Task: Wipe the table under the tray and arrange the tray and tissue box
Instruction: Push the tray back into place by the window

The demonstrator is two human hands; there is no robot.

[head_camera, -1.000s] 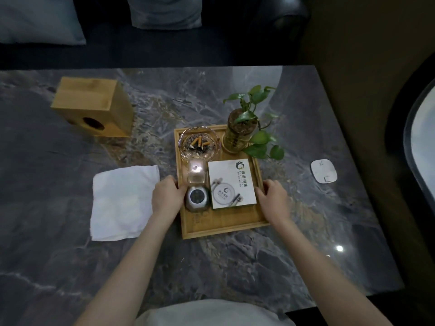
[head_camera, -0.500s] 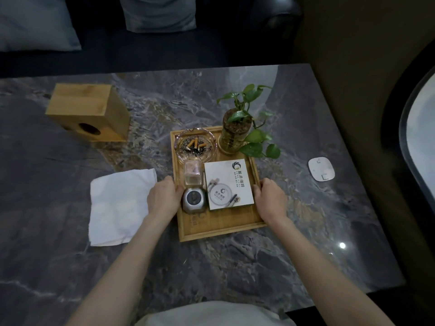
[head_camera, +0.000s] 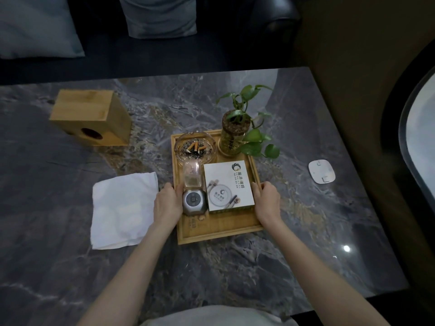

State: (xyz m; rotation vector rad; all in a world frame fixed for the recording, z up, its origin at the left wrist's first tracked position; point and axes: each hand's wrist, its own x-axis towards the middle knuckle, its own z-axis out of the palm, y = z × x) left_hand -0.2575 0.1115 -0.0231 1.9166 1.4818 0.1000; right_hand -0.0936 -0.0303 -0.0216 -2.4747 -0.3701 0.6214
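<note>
We grip the tray (head_camera: pixel 219 229) by its side rims, left hand (head_camera: pixel 167 205) and right hand (head_camera: pixel 267 201); between them sit ashtray (head_camera: pixel 195 147) with butts, plant jar (head_camera: pixel 233 137), white box (head_camera: pixel 227 185). Tissue box (head_camera: pixel 91 117) lies well beyond the left hand.

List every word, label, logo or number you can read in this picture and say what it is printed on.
White box in the wooden tray: a round logo with Chinese characters and a line of small Latin letters, all too blurred to read.
Round print on the same box: a smaller logo and characters, unreadable.
Tray floor near the silver device: a faint stamped mark, unreadable.
Wooden tissue box and white pad: no text visible.
</note>
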